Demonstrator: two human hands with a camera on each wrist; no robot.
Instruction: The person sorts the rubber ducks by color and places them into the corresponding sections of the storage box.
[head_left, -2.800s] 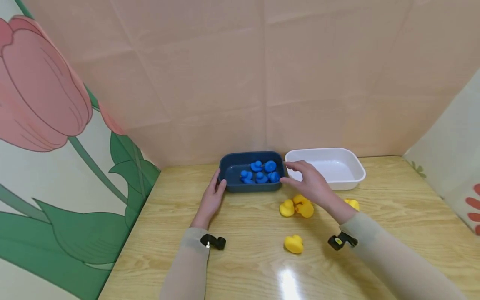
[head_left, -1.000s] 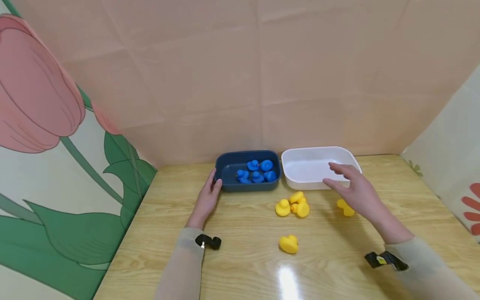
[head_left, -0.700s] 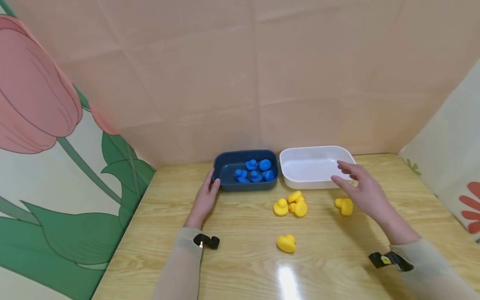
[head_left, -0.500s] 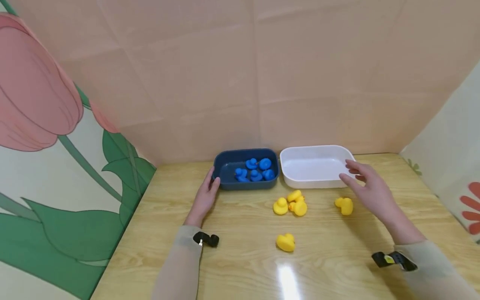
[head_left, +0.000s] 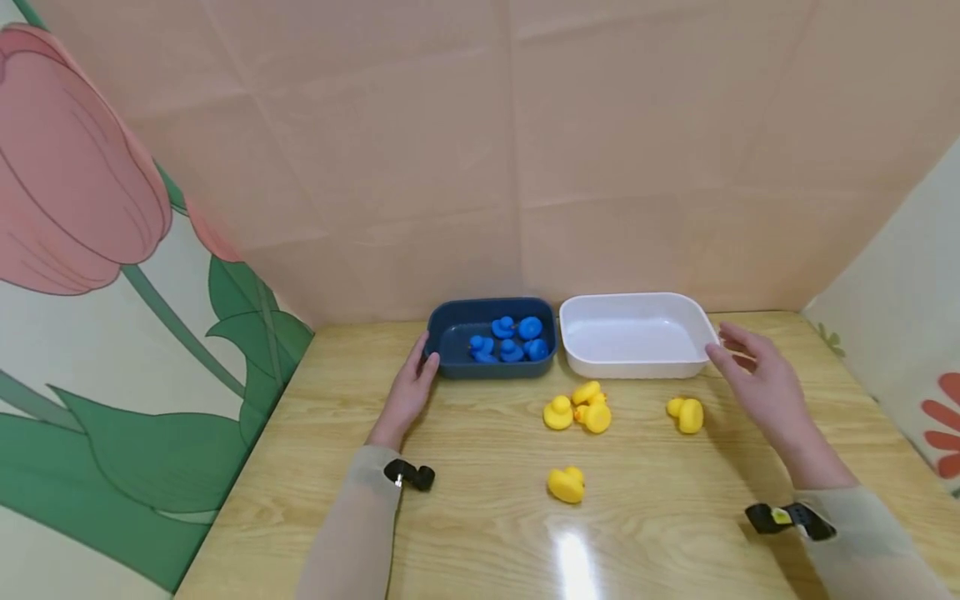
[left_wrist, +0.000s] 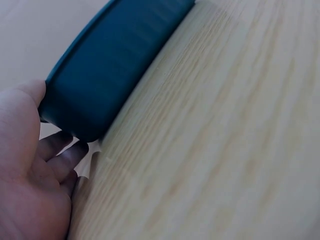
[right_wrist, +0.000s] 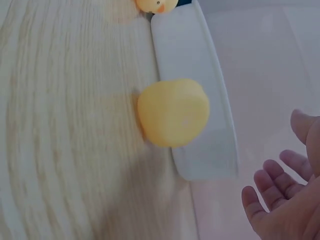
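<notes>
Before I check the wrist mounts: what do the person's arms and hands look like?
Both arms wear long, plain light-beige sleeves: left sleeve, right sleeve. Left grip and right grip are bare hands, no gloves. Each cuff carries a small black fitting: left fitting, two rounded ends; right fitting, with a yellow-green mark. No cables visible.

No text, label, brand, number or sign can be read in any view.

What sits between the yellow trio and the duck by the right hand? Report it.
Bare table between the trio and that duck, as the head view shows.
</notes>
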